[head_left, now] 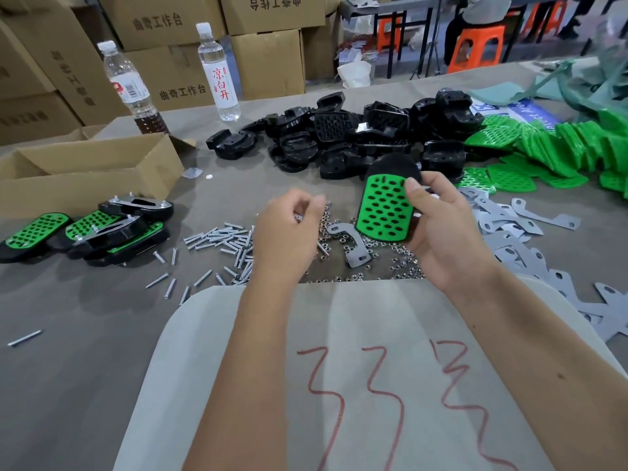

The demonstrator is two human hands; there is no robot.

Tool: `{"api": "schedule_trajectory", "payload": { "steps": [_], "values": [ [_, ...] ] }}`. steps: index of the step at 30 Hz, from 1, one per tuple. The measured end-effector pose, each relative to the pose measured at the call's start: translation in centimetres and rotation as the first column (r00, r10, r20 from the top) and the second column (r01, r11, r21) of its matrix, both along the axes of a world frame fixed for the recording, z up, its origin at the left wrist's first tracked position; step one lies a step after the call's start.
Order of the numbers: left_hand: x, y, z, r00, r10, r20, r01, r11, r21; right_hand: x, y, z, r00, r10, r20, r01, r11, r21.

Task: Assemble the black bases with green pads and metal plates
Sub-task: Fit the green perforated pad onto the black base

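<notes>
From the head view, the right hand (438, 232) is gripping one black base (396, 166) fitted with a green pad (384, 209), held upright above the table's middle. The left hand (289, 229) is hovering with fingers curled, pinching something too small to tell. One metal plate (351, 244) is lying between them among nuts (401, 256). Two bottles (217, 73) are standing at the far edge.
</notes>
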State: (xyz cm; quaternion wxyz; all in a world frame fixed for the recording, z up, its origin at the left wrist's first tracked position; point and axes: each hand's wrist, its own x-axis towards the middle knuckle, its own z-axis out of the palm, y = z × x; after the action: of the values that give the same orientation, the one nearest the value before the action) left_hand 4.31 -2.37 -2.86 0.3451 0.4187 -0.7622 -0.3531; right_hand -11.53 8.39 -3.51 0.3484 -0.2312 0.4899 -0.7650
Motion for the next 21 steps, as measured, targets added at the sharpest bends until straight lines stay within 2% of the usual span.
{"api": "schedule_trajectory", "payload": {
  "steps": [2,3,8,10,13,15,17,18,19,21],
  "values": [
    [1.0,-0.7,-0.4,0.966,0.028,0.259,-0.023,1.000,-0.019,-0.3,-0.1,-0.1,0.997,-0.057,0.050,0.055,0.998,0.035],
    [1.1,-0.7,-0.6,0.946,0.000,0.323,0.000,1.000,-0.001,-0.3,-0.2,-0.2,0.996,-0.076,0.044,0.073,0.996,0.055],
    [0.3,-0.2,-0.6,0.870,0.009,0.494,0.021,0.998,-0.055,0.5,-0.5,-0.5,0.994,-0.105,-0.041,0.109,0.988,0.106],
    [0.0,-0.1,-0.7,0.864,0.032,0.502,-0.001,0.998,-0.062,0.5,-0.5,-0.6,0.991,-0.122,-0.054,0.128,0.984,0.124],
    [-0.1,0.1,-0.8,0.948,0.029,0.317,-0.021,0.999,-0.029,0.4,-0.6,-0.7,0.988,-0.138,-0.065,0.146,0.979,0.140],
    [-0.3,0.4,-0.4,0.997,0.047,0.065,-0.046,0.999,-0.013,0.5,-0.7,-0.7,0.985,-0.142,-0.098,0.156,0.975,0.157],
    [-0.7,0.8,0.2,0.966,0.044,-0.254,-0.034,0.998,0.044,0.9,-0.7,-0.8,0.973,-0.132,-0.191,0.166,0.970,0.178],
    [-1.0,1.1,0.3,0.930,0.039,-0.365,-0.015,0.998,0.067,1.1,-0.7,-0.8,0.959,-0.118,-0.259,0.172,0.966,0.195],
    [-1.3,1.3,0.3,0.904,0.021,-0.427,0.011,0.997,0.071,1.4,-0.7,-0.8,0.944,-0.101,-0.315,0.173,0.962,0.210],
    [-2.0,1.9,0.0,0.891,-0.031,-0.452,0.050,0.998,0.031,1.9,-0.6,-0.5,0.931,-0.073,-0.357,0.160,0.962,0.221]
  ]
}}
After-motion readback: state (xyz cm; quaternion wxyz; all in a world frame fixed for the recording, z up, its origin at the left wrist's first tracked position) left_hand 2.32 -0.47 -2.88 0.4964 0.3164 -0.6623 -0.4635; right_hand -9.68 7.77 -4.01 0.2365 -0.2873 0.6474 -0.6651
